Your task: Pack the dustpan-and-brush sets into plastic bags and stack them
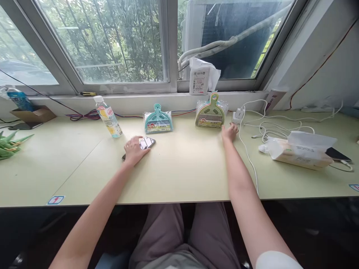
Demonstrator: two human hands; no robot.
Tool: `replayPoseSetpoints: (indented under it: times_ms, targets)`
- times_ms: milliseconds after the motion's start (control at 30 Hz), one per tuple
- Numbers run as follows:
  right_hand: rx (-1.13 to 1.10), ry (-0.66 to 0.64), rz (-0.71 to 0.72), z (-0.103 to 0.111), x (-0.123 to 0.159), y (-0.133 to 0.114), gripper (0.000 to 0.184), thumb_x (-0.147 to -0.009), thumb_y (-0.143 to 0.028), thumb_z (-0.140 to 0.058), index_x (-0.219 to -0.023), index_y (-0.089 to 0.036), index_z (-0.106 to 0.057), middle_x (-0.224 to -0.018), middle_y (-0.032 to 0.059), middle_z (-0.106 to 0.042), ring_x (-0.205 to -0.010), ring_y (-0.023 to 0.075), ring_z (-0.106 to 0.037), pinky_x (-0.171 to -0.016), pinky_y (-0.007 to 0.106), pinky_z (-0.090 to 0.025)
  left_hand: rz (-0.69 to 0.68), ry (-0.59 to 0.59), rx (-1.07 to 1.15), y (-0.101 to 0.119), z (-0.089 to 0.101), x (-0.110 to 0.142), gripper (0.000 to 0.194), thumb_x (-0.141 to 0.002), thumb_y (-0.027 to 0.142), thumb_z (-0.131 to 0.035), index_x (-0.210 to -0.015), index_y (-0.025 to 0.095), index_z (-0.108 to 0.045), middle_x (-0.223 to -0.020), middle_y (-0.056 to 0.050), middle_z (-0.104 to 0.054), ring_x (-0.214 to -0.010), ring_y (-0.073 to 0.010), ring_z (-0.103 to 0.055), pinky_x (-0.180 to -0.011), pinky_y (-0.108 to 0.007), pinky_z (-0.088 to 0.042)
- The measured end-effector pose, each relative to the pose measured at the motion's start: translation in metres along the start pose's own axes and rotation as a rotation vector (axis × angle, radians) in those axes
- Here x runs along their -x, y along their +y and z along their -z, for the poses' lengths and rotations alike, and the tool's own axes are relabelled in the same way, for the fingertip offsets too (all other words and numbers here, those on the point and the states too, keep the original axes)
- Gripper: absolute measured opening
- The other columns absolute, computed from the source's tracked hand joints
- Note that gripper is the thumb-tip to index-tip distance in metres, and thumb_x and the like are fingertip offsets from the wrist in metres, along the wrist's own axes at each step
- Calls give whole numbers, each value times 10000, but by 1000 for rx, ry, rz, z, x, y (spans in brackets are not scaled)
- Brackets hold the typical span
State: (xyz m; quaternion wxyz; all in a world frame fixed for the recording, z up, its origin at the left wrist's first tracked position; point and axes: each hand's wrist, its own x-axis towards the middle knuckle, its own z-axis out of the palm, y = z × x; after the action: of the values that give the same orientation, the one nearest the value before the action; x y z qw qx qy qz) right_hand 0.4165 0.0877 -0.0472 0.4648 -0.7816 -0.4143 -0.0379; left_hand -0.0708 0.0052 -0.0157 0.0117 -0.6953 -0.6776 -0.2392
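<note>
My left hand (134,150) lies over a smartphone (148,142), its thumb and fingers spread around the phone's sides. The phone rests on the table, screen up, its far end showing past the hand. My right hand (230,132) rests on the table just in front of a white charger plug (238,114), fingers loosely bent and apart, with nothing visible in them. Left of it stands a stack of green and yellow dustpan-and-brush sets (211,112) in clear wrap. Between the hands, farther back, is a wrapped teal dustpan-and-brush set (158,120).
A clear bottle (109,117) with a white cap stands behind my left hand. White cables (269,129) and an opened tissue pack (303,151) lie at the right. Another tissue pack (200,78) stands on the sill. A cardboard box (36,116) and green leaves (11,144) are at the left.
</note>
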Motion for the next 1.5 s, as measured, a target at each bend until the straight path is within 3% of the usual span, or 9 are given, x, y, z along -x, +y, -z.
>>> replayPoseSetpoints:
  times_ms: [133, 233, 400, 567, 700, 800, 1067, 1300, 1500]
  targets:
    - [-10, -99, -74, 0, 1, -5, 368, -868, -395, -497, -1180, -200, -503, -1255, 139, -552, -1211, 282, -441, -972, 457, -361, -93, 229, -64, 20, 21, 15, 545, -756, 375, -661, -1250, 241, -474, -1531, -156, -254, -1417, -358, -237, -1141, -576, -95]
    - [-7, -118, -89, 2, 2, -12, 361, -858, -398, -536, -1167, -213, -507, -1196, 101, -606, -1186, 267, -483, -967, 442, -361, -215, 277, 6, 49, 30, 28, 388, -818, 303, -596, -1196, 254, -521, -1507, -129, -308, -1419, -319, -254, -1163, -569, -85]
    - [1, -125, -121, 6, 4, -20, 330, -842, -390, -581, -1125, -231, -522, -1184, 87, -625, -1188, 270, -497, -963, 453, -360, -587, 46, 63, 110, 14, 34, 249, -817, 234, -566, -1062, 262, -605, -1408, -80, -459, -1356, -282, -366, -1187, -544, -98]
    - [-14, -99, -146, 4, 2, -15, 297, -814, -420, -618, -1032, -229, -556, -1109, 69, -654, -1164, 274, -504, -981, 474, -335, -736, -77, 67, 156, -24, 12, 206, -840, 184, -519, -1002, 223, -639, -1392, -91, -484, -1325, -254, -401, -1193, -495, -116]
    - [-32, -83, -128, 1, 1, -8, 286, -806, -437, -612, -991, -223, -575, -1116, 81, -644, -1143, 277, -497, -956, 468, -360, -543, -76, 143, 153, -53, -4, 234, -893, 231, -463, -1045, 227, -640, -1356, -94, -513, -1263, -248, -455, -1153, -495, -197]
    - [-36, -79, -107, -2, 0, -3, 250, -823, -415, -587, -973, -215, -582, -1093, 88, -643, -1099, 265, -513, -930, 451, -380, -458, -105, 166, 138, -61, -6, 234, -897, 258, -463, -1030, 223, -651, -1316, -88, -540, -1238, -239, -472, -1127, -449, -242]
    - [71, -119, -83, -9, -5, 8, 242, -864, -415, -523, -932, -193, -588, -972, 110, -667, -912, 244, -587, -845, 414, -408, -517, -122, 134, 133, -63, -3, 268, -906, 246, -426, -1064, 224, -642, -1260, -73, -579, -1183, -230, -504, -1120, -431, -232]
    - [255, -93, 6, -2, 7, -11, 200, -888, -279, -475, -994, -177, -610, -945, 145, -679, -889, 276, -628, -776, 403, -433, -535, -136, 116, 134, -61, -1, 276, -892, 214, -417, -1065, 227, -632, -1180, -76, -617, -1143, -236, -524, -1111, -436, -246]
    - [207, -52, -8, 7, 17, -24, 271, -888, -204, -401, -1059, -158, -606, -917, 177, -666, -875, 285, -637, -725, 392, -456, -526, -152, 94, 137, -54, 1, 289, -886, 204, -414, -1079, 232, -626, -1187, -79, -617, -1139, -242, -525, -1106, -433, -254]
